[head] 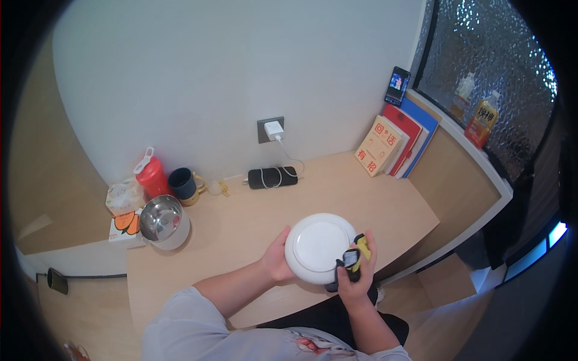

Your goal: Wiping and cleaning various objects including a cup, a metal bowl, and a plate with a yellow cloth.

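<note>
A round white plate is tilted up over the desk's front edge, with a ring showing on the face turned toward me. My left hand grips its left rim, the thumb pointing up along the side. In my right hand is a small yellow-and-black tool with a greyish round part; its exact kind is hard to tell. The tool overlaps the plate's right side in view, and whether they touch is unclear. Part of the tool is hidden by my fingers.
On the wooden desk, a steel-lined bowl, red shaker bottle, dark mug and tissue pack stand left. A black power bank lies at the wall. Books lean right beneath a phone; a drink bottle stands on the ledge.
</note>
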The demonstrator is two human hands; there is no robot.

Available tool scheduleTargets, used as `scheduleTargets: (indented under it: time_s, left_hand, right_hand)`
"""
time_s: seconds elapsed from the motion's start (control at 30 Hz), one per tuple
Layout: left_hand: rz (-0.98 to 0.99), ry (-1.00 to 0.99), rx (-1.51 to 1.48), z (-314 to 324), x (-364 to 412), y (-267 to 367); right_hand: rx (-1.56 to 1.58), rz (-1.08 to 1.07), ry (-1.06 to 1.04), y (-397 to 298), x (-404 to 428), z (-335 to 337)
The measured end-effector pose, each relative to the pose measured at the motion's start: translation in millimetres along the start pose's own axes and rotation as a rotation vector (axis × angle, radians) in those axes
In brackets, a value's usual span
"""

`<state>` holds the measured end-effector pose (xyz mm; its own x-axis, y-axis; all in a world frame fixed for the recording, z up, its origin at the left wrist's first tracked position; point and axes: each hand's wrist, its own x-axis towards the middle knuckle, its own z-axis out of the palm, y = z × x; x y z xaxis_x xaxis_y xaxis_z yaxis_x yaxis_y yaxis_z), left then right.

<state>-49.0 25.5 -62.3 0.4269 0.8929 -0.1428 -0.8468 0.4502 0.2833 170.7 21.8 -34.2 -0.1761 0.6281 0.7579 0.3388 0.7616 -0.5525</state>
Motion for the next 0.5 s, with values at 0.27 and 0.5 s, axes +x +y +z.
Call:
scheduleTargets:
  time_s: [0.27,0.5]
  left_hand:
    - [-0.102,-0.060,0.064,-11.0,8.4,3.3]
    - [-0.155,-0.031,0.130,-0.4,9.2,3.7]
  right_hand:
    - [0.839,0.527,0.192,29.2,-1.1,6.2]
    - [0.922,0.595,0.051,31.6,13.9,-6.2]
